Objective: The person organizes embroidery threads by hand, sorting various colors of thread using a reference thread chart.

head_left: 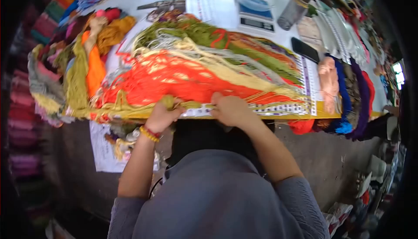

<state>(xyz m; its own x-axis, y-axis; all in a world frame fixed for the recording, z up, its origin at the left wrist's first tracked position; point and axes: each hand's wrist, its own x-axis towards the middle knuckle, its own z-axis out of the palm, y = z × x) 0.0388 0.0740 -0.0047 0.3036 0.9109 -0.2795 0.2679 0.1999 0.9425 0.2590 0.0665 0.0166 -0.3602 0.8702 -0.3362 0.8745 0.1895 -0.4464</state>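
Note:
Along the table's front edge, my left hand [162,116] is closed around a bunch of olive-yellow yarn [167,101], which trails off to the left. My right hand [233,109] has its fingers pressed together at a white card strip with holes [198,111]; what they pinch there is hidden. Beyond both hands spreads a wide fan of red-orange yarn [170,78]. Cream yarn [209,62] and olive-green yarn [196,32] lie above it, with grey strands between. The strands run to a punched white card [308,86] on the right.
Piled skeins, including an orange skein [96,75], hang over the table at left. To the right are a black phone [305,49], a peach skein [328,82] and dark hanging skeins [359,95]. Behind stand a digital scale [257,23], a jar [294,10], a printed sheet [212,1] and scissors [161,4].

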